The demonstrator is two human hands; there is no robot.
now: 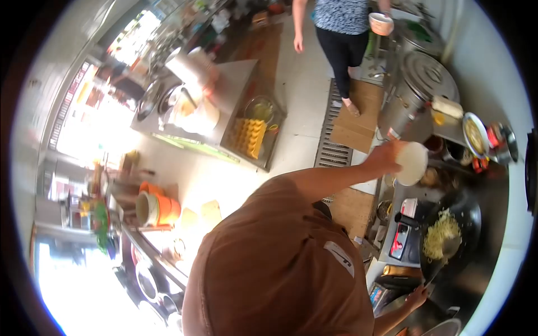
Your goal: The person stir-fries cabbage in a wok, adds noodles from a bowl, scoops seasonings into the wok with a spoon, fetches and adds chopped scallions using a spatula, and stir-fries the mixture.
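Black metal shows around the wok, where pale yellow strands of food lie with the head of a ladle resting among them. Below, the right hand is closed around the ladle's handle, whose long axis runs from the fingers toward about 1 o'clock in the view. The left hand is partly curled, gripping the edge of a white bowl at its 3 o'clock; the contents cannot be told. From that bowl, the wok lies toward 5 o'clock, apart from it; the right hand is nearer the food.
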